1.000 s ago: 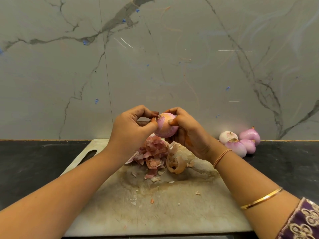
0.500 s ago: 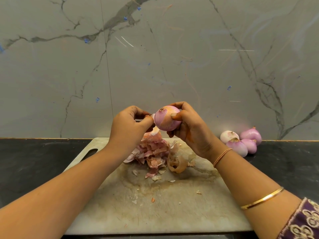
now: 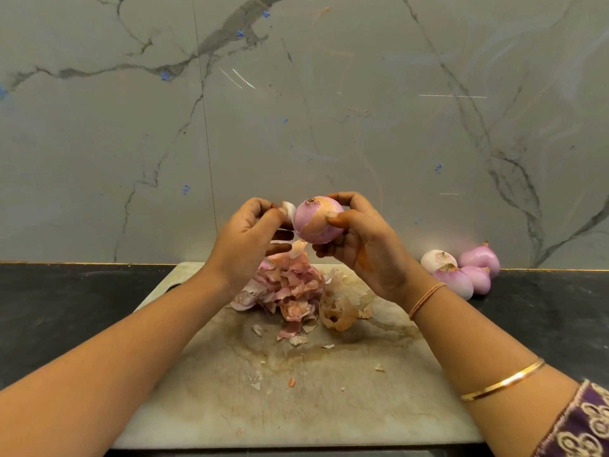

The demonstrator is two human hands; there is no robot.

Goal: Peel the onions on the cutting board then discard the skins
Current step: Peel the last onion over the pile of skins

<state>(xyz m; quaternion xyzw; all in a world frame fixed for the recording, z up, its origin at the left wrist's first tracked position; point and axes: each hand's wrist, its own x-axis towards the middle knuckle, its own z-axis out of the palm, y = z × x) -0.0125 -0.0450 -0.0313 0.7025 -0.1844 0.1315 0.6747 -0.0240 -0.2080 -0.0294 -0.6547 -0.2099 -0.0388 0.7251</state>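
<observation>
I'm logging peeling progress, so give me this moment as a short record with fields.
left hand: pinches a skin strip beside the onion
right hand: holds the onion above the cutting board
onion: partly peeled, tan skin on top
skin pile: on the board, under the hands
other onions: four, on the counter right of the board

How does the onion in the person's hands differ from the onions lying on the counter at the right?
Place: the held onion is up in the right hand's grip above the cutting board; the counter onions lie on the counter by the wall. State: the held onion has tan skin patches, and the left hand pinches a skin strip beside it; the counter onions look mostly peeled. Both are round and pinkish purple.
</observation>
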